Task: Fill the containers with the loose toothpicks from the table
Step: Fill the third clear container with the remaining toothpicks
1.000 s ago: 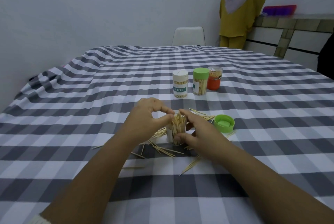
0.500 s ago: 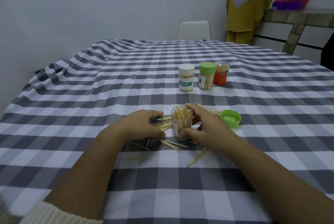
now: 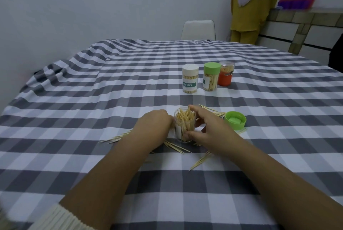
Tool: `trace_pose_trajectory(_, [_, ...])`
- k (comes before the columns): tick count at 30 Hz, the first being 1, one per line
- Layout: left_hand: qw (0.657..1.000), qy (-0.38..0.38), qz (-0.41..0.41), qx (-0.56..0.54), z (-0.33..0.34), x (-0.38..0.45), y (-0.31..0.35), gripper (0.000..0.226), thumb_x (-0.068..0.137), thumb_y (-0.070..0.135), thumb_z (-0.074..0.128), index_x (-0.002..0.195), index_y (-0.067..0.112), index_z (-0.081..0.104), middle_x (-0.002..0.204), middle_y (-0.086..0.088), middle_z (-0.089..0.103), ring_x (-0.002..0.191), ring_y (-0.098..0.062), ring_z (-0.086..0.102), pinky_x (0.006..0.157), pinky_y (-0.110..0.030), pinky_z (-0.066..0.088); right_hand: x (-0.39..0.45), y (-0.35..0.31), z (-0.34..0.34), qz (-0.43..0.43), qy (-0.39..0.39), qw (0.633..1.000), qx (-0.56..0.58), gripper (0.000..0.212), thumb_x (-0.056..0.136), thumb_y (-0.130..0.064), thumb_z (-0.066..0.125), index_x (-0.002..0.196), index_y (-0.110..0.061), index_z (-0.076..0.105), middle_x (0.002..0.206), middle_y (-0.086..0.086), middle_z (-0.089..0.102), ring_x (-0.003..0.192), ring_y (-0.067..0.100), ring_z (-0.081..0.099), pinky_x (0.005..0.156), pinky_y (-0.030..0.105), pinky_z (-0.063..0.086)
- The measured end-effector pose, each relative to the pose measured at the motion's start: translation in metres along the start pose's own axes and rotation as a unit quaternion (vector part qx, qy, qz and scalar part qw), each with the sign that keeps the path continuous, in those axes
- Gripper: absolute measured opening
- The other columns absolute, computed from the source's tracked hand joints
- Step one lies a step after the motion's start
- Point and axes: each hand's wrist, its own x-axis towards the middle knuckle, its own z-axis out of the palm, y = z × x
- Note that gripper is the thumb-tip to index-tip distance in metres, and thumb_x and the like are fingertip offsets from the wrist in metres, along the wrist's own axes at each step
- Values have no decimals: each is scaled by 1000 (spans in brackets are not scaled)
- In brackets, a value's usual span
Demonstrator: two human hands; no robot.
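4 containers [image 3: 185, 126], 1 loose lid [image 3: 235, 119]

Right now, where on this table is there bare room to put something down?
Free: the checked cloth left of the white-lidded jar, and the right side beyond the green lid. Crowded: around the open jar between left hand and right hand, where loose toothpicks lie scattered.

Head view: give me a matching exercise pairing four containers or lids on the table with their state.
Things:
1. open container
2. loose green lid
3. white-capped container
4. orange container

States:
A. lying upside down on the cloth
B. held by the right hand
C. farthest right in the back row
D. farthest left in the back row

Pairs: 1-B, 2-A, 3-D, 4-C
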Motion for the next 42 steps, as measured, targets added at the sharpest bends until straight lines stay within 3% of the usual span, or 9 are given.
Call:
trace_pose_trajectory(7, [996, 30, -31, -76, 4, 5, -5, 29, 86, 1, 58, 113, 14, 59, 115, -6, 47, 88, -19, 50, 74, -26, 42, 0, 1, -1, 0, -3, 1000, 3, 74, 82, -28, 70, 144, -27, 30, 127, -7, 51, 100, 4, 48, 89, 20, 41])
trace_pose_trajectory(11, [976, 69, -58, -198, -3, 4, -12, 20, 98, 14, 44, 111, 10, 60, 105, -8, 58, 89, -20, 53, 75, -27, 42, 0, 2, -1, 2, -7, 1000, 4, 74, 82, -29, 69, 144, -28, 29, 127, -8, 51, 103, 4, 48, 92, 23, 42])
trace_pose_trajectory(16, [848, 185, -83, -490, -4, -6, -12, 15, 99, 23, 44, 102, 21, 59, 96, 6, 66, 89, -11, 62, 71, -22, 46, 0, 3, 0, 3, -5, 1000, 6, 74, 82, -30, 70, 144, -28, 29, 128, -7, 51, 107, 6, 50, 96, 27, 44])
trace_pose_trajectory(20, [714, 214, -81, -662, -14, -10, -8, 13, 98, 27, 46, 94, 29, 59, 91, 14, 71, 98, -14, 64, 92, -32, 45, 0, 3, 0, 2, -6, 1000, 3, 75, 82, -30, 69, 145, -29, 28, 129, -7, 51, 109, 6, 49, 97, 29, 44])
trace_pose_trajectory(23, [660, 206, -71, -719, -19, -12, -5, 15, 98, 30, 45, 97, 27, 59, 92, 14, 73, 105, -12, 63, 102, -36, 38, 0, 3, -1, 4, -7, 1000, 0, 75, 82, -30, 69, 145, -29, 27, 130, -7, 50, 108, 6, 49, 97, 27, 44])
trace_pose_trajectory(28, [664, 146, -38, -732, -22, -15, 6, 18, 96, 32, 46, 99, 25, 62, 94, 17, 71, 92, 10, 60, 89, -19, 38, 0, 2, 0, 1, -2, 1000, 8, 75, 82, -30, 69, 144, -29, 29, 129, -8, 51, 108, 5, 49, 95, 26, 44])
trace_pose_trajectory(35, [714, -7, -60, -698, -14, -18, 6, 16, 94, 26, 53, 100, 30, 67, 101, 6, 70, 107, -9, 54, 100, -32, 31, -1, 1, -1, -13, -4, 1000, 26, 70, 81, -27, 71, 140, -34, 34, 115, -13, 54, 98, 1, 50, 88, 24, 46])
trace_pose_trajectory(39, [674, -5, -35, -738, -13, -17, 6, 16, 87, 27, 59, 100, 24, 68, 96, -2, 72, 105, -19, 63, 105, -40, 40, -1, 2, 0, -17, -3, 999, 31, 67, 80, -26, 71, 138, -32, 37, 114, -13, 54, 99, 3, 51, 89, 27, 46])
trace_pose_trajectory(42, [695, 17, -31, -718, -13, -16, 6, 15, 88, 32, 58, 96, 27, 69, 99, 1, 71, 107, -17, 62, 104, -40, 41, -1, 1, -1, -17, -5, 999, 38, 67, 80, -25, 71, 138, -31, 37, 112, -15, 53, 98, 3, 51, 87, 24, 45])
